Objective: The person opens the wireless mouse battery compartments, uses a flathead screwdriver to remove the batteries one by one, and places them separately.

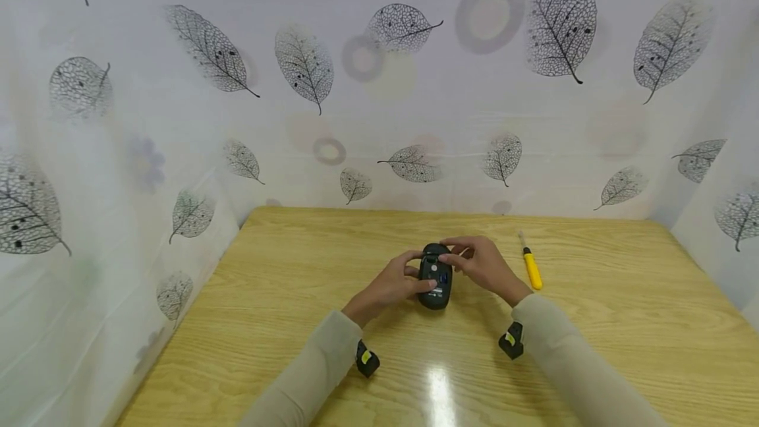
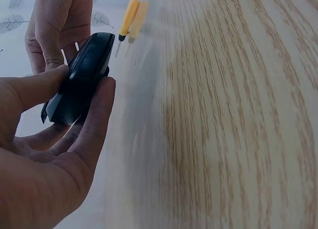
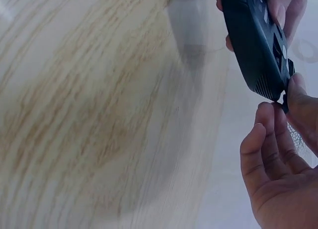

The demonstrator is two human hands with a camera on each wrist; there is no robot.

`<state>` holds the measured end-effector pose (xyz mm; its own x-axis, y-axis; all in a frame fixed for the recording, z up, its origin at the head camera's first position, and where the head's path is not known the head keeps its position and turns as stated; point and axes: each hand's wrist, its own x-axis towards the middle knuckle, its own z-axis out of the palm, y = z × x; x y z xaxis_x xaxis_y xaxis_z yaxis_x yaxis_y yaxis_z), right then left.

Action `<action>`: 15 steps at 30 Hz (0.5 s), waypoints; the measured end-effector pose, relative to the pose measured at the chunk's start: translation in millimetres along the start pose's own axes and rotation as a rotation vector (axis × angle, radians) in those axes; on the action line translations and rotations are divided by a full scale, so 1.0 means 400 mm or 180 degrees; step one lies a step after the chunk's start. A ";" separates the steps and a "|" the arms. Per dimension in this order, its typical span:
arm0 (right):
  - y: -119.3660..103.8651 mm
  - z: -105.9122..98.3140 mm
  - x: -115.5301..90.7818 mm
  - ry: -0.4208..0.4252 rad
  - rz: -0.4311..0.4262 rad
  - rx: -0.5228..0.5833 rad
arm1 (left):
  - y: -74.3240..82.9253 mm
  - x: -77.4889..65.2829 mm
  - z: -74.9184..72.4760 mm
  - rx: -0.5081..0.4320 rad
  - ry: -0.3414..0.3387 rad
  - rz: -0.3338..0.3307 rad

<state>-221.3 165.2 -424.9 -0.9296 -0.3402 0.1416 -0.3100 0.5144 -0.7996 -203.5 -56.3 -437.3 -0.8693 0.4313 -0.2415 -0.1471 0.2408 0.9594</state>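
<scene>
A black computer mouse (image 1: 435, 292) is held above the table with its underside facing up, showing labels and a small blue part. My left hand (image 1: 388, 285) grips it from the left side, thumb on the underside and fingers around the far edge. At the mouse's far end, a small black cover (image 1: 436, 249) stands slightly apart from the body. My right hand (image 1: 483, 265) pinches this cover between thumb and fingertips, as the right wrist view shows. In the left wrist view the mouse (image 2: 82, 80) appears edge-on between thumb and fingers.
A screwdriver (image 1: 532, 270) with a yellow handle lies on the wooden table (image 1: 308, 249), right of my right hand. Leaf-patterned sheeting (image 1: 409, 111) hangs behind the table and along both sides. Each wrist carries a small black camera (image 1: 367, 360).
</scene>
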 end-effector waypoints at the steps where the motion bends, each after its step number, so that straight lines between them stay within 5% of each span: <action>1: 0.000 0.000 0.001 0.0003 -0.0012 -0.0026 | 0.000 0.000 0.000 -0.0017 -0.0007 -0.0002; 15: 0.005 -0.009 0.017 0.0107 -0.0069 0.0064 | 0.001 -0.002 0.000 -0.0038 -0.0025 -0.0013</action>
<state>-228.8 166.7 -423.3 -0.9290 -0.3242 0.1784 -0.3265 0.4911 -0.8076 -203.1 -56.4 -436.6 -0.8649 0.4372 -0.2466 -0.1563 0.2323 0.9600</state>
